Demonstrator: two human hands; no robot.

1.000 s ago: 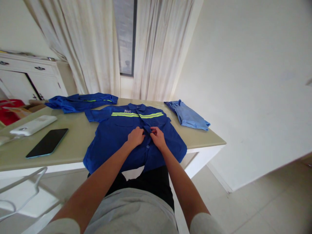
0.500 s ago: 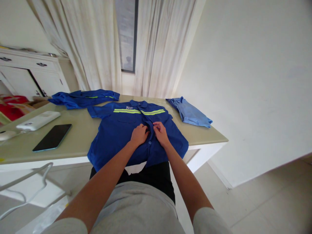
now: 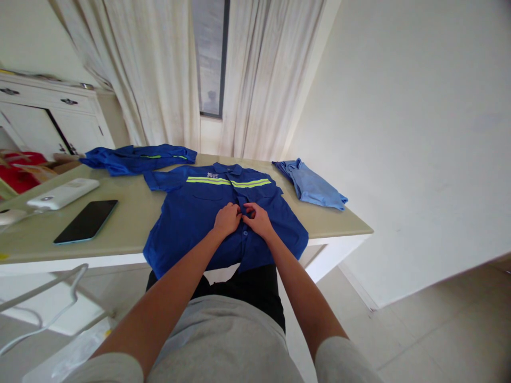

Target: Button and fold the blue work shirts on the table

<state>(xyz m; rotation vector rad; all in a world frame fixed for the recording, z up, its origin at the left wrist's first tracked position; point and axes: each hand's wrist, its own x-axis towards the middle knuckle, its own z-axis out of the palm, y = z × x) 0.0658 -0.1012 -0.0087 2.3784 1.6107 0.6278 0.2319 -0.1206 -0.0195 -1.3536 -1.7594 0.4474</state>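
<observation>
A dark blue work shirt (image 3: 187, 218) with a yellow-green reflective stripe lies flat on the beige table (image 3: 128, 234), collar away from me and hem hanging over the front edge. My left hand (image 3: 227, 218) and my right hand (image 3: 257, 219) meet at the shirt's front placket, about mid-chest. Both hands are closed, their fingers pinching the two edges of the placket together. A button shows just below them.
Another dark blue garment (image 3: 136, 158) lies crumpled at the table's back left, a folded light blue garment (image 3: 311, 184) at the back right. A black phone (image 3: 85, 222) and a white device (image 3: 64, 193) lie at the left. A white wire rack (image 3: 43, 303) stands below left.
My right hand has drawn in slightly toward my left at the placket. The view has shifted a little; the shirt lies as before.
</observation>
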